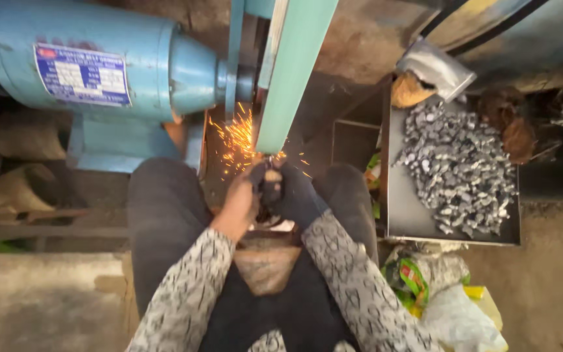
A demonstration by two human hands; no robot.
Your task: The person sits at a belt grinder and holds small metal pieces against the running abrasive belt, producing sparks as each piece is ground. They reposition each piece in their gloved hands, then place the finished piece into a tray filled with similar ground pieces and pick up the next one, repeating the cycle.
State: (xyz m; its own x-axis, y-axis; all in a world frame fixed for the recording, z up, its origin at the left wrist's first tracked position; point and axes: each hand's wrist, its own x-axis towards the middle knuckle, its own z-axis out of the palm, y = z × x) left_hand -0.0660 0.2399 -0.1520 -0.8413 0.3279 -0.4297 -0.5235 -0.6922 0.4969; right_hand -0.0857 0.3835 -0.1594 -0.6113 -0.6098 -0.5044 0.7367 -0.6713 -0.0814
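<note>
Two hands meet at the foot of a long pale green sanding belt [292, 72] that runs up and away from the person's lap. The bare left hand [241, 194] is curled closed around a small dark workpiece [272, 177], and the right hand [294, 192], covered by a dark glove, is closed on the same piece from the other side; the two hands touch each other. The workpiece is pressed against the lower end of the belt, and orange sparks [237, 138] spray out to the left of the contact point. What the piece is made of is too blurred to tell. Both forearms wear grey patterned sleeves [350, 274] and rest between knees in dark trousers. Behind the sparks sits a large light blue cylindrical motor [99, 58] with a label plate on its side. To the right of the right knee stands a grey metal tray [412, 218] heaped with small shiny metal parts [457, 169], and crumpled plastic bags [444, 300] lie just below it on the floor
</note>
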